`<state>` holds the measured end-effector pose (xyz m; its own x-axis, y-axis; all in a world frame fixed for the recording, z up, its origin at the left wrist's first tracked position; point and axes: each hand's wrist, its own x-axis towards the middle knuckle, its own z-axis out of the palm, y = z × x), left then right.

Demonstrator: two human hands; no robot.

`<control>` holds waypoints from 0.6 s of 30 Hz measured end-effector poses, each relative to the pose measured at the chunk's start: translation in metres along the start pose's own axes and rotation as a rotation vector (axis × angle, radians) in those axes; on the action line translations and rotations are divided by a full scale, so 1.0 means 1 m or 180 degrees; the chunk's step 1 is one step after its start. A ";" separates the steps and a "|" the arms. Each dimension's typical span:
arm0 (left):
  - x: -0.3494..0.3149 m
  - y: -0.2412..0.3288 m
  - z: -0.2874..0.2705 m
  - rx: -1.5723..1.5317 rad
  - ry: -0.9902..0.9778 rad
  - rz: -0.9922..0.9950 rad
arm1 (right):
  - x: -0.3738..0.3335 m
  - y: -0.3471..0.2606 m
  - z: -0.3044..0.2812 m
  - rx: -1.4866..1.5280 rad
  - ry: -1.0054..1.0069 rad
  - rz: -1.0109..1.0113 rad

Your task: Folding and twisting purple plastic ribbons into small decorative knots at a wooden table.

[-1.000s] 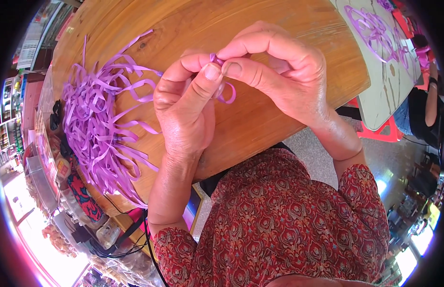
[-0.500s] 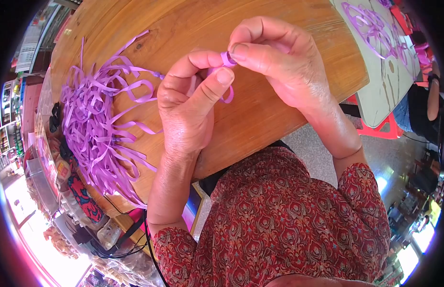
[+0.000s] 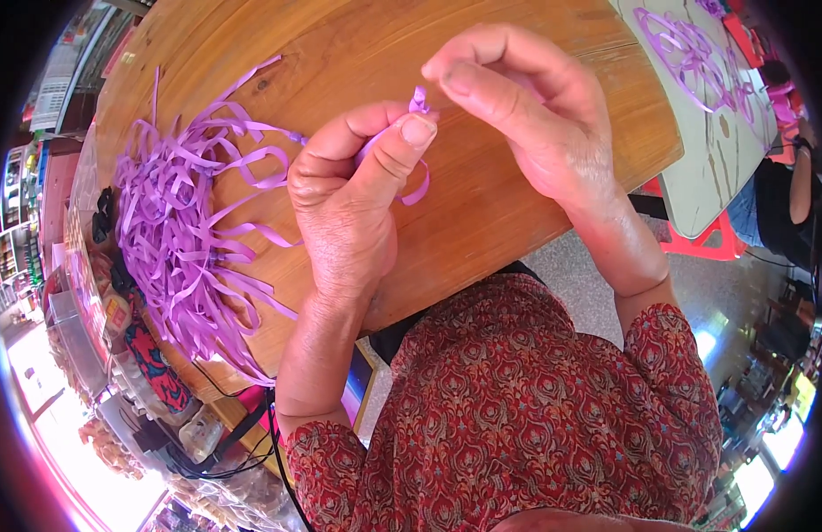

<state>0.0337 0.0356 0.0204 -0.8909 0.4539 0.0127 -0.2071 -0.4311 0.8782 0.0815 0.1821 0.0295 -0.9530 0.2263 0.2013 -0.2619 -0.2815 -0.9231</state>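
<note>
My left hand [image 3: 347, 204] pinches a narrow purple ribbon [image 3: 418, 99] between thumb and forefinger. A small folded or knotted bit of it sticks up above the fingertips, and a loop hangs below them. Just to the right, my right hand [image 3: 557, 129] is raised off the ribbon with its thumb and forefinger a little apart; nothing shows between them. A big heap of purple ribbons [image 3: 176, 235] lies on the left of the wooden table [image 3: 482, 217], some strands reaching toward my left wrist.
At the far right stands a pale table [image 3: 716, 155] bearing more purple ribbon [image 3: 685, 49]. Beside it are a red stool [image 3: 705, 238] and part of another person [image 3: 779, 199]. Bags and black cables [image 3: 271, 426] crowd the left edge.
My right fingers have let go of the ribbon and drawn off slightly to the right. The ribbon's small folded end now stands free above my left fingertips.
</note>
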 end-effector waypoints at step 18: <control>0.005 -0.001 -0.011 0.1663 -0.0549 0.0625 | 0.009 -0.001 -0.029 -0.3047 -0.0776 -0.2213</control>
<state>0.0252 0.0298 0.0140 -0.8048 0.5436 0.2384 0.2212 -0.0981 0.9703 0.0780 0.2110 0.0231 -0.6840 -0.1559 0.7126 -0.6096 0.6588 -0.4409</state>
